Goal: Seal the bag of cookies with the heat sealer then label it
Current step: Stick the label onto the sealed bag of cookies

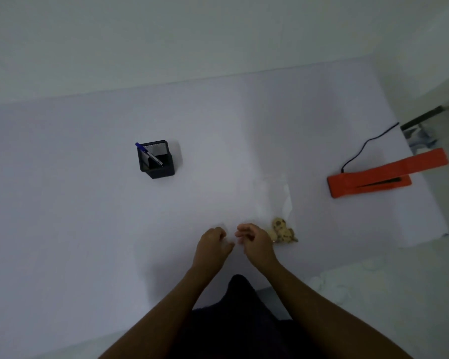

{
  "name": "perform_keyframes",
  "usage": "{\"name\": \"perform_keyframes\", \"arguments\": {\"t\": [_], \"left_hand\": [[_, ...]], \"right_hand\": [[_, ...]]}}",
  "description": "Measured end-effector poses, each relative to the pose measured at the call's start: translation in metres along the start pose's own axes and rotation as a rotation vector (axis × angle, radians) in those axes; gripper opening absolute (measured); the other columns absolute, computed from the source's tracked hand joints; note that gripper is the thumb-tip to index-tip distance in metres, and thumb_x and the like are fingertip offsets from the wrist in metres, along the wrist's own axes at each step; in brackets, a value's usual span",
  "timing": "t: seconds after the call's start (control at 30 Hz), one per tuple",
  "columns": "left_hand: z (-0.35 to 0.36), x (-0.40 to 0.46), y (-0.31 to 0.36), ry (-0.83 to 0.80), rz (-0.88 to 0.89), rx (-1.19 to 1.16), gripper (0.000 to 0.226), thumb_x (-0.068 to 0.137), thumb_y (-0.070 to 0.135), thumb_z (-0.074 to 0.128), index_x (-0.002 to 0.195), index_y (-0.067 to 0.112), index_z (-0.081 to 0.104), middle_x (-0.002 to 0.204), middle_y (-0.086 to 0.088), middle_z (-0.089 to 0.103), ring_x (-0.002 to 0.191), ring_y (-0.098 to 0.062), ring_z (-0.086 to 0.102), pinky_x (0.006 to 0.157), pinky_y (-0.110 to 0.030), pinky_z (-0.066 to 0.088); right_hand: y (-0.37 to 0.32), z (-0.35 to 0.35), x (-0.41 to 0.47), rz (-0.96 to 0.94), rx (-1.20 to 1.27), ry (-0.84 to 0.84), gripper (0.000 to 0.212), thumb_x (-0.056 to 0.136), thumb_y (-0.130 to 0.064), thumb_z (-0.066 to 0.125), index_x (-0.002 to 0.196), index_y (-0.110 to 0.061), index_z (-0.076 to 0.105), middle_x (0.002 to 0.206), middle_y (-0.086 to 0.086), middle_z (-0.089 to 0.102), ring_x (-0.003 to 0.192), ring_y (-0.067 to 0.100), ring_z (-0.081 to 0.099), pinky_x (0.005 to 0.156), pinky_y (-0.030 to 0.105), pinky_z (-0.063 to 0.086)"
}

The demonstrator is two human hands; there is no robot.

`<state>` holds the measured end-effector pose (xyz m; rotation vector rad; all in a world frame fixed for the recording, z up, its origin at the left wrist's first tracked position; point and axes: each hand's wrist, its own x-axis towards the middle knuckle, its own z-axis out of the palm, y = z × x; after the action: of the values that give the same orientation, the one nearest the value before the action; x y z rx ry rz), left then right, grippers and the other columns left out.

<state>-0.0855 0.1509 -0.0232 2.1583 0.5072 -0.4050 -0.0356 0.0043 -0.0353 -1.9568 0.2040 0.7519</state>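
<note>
A clear plastic bag point(272, 198) lies on the white table point(88, 203), with several chocolate-chip cookies point(283, 230) bunched at its near end. My right hand point(255, 240) is just left of the cookies, touching that end of the bag. My left hand point(211, 244) is close beside it. Both hands have curled fingers pinching a small white label sheet point(227, 235) between them; it is faint against the table. The orange heat sealer point(368, 178) sits at the far right with its lid raised.
A black mesh pen holder point(157, 159) with a blue pen point(147, 152) stands at the back left. The sealer's black cord point(366, 143) runs off the table's right edge. Pale round objects point(340, 283) lie below the table at the right.
</note>
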Motion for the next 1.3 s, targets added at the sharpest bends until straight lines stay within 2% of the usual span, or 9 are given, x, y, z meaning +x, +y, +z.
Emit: {"name": "perform_keyframes", "arguments": {"t": [0.1,0.2,0.33,0.47,0.8,0.93,1.03,1.17,1.3], "left_hand": [[0.011,0.003,-0.002,0.031,0.012,0.074,0.027,0.08,0.034,0.073,0.087,0.01,0.061,0.085,-0.003,0.058,0.079,-0.019,0.052,0.064,-0.028,0.04],[0.014,0.008,-0.001,0.051,0.017,0.123,0.028,0.08,0.034,0.074,0.085,0.01,0.059,0.084,-0.003,0.057,0.08,-0.02,0.053,0.065,-0.028,0.04],[0.013,0.01,-0.001,0.045,0.023,0.156,0.024,0.081,0.023,0.072,0.098,0.009,0.063,0.097,-0.006,0.064,0.089,-0.023,0.059,0.074,-0.03,0.047],[0.01,0.01,-0.001,0.031,0.034,0.159,0.034,0.083,0.018,0.068,0.115,0.009,0.064,0.108,-0.007,0.067,0.095,-0.023,0.063,0.08,-0.029,0.048],[0.008,0.005,-0.002,0.025,0.043,0.141,0.037,0.086,0.018,0.067,0.122,0.012,0.059,0.101,-0.005,0.068,0.091,-0.02,0.064,0.08,-0.03,0.053],[0.008,0.002,-0.004,0.009,0.029,0.131,0.041,0.088,0.019,0.064,0.127,0.019,0.053,0.1,-0.003,0.065,0.09,-0.017,0.063,0.079,-0.029,0.054],[0.007,0.001,-0.005,0.001,0.021,0.117,0.036,0.087,0.02,0.064,0.122,0.022,0.054,0.095,-0.001,0.066,0.085,-0.015,0.063,0.077,-0.03,0.056],[-0.007,0.0,-0.005,0.057,-0.033,-0.038,0.02,0.085,0.009,0.063,0.101,0.02,0.06,0.072,0.002,0.066,0.067,-0.014,0.064,0.068,-0.035,0.058],[-0.034,-0.003,-0.006,0.062,-0.097,-0.184,0.015,0.085,0.004,0.063,0.088,0.019,0.066,0.079,0.003,0.068,0.072,-0.013,0.063,0.07,-0.027,0.054]], "right_hand": [[0.013,-0.001,-0.003,-0.021,0.02,-0.027,0.028,0.093,0.01,0.049,0.106,-0.011,0.064,0.094,0.002,0.072,0.088,0.018,0.069,0.085,0.03,0.056],[0.022,-0.001,-0.003,-0.05,0.053,-0.042,0.029,0.093,0.012,0.05,0.106,-0.01,0.063,0.094,0.004,0.072,0.09,0.019,0.071,0.086,0.03,0.057],[0.025,-0.002,-0.002,-0.044,0.086,-0.065,0.027,0.094,0.009,0.051,0.108,-0.011,0.063,0.101,0.006,0.072,0.099,0.018,0.07,0.089,0.03,0.056],[0.022,-0.001,0.0,-0.049,0.102,-0.088,0.028,0.094,0.009,0.048,0.111,-0.009,0.062,0.102,0.005,0.072,0.102,0.017,0.069,0.09,0.029,0.056],[0.021,0.008,-0.007,-0.062,0.033,-0.155,0.036,0.089,0.011,0.048,0.116,-0.009,0.061,0.101,-0.003,0.072,0.102,0.011,0.07,0.087,0.026,0.056],[0.018,0.01,-0.009,-0.063,0.009,-0.156,0.038,0.087,0.013,0.047,0.113,-0.011,0.06,0.104,0.002,0.071,0.104,0.012,0.068,0.087,0.023,0.055],[0.018,0.011,-0.009,-0.073,-0.014,-0.145,0.039,0.086,0.014,0.046,0.113,-0.011,0.059,0.105,0.004,0.071,0.105,0.013,0.068,0.089,0.025,0.054],[0.015,0.01,-0.012,-0.09,-0.094,-0.143,0.038,0.088,0.009,0.046,0.116,-0.013,0.059,0.11,0.001,0.072,0.106,0.009,0.067,0.087,0.019,0.052],[0.012,0.009,-0.015,-0.086,-0.14,-0.152,0.039,0.088,0.007,0.044,0.116,-0.017,0.059,0.113,-0.004,0.073,0.102,0.006,0.067,0.075,0.013,0.049]]}}
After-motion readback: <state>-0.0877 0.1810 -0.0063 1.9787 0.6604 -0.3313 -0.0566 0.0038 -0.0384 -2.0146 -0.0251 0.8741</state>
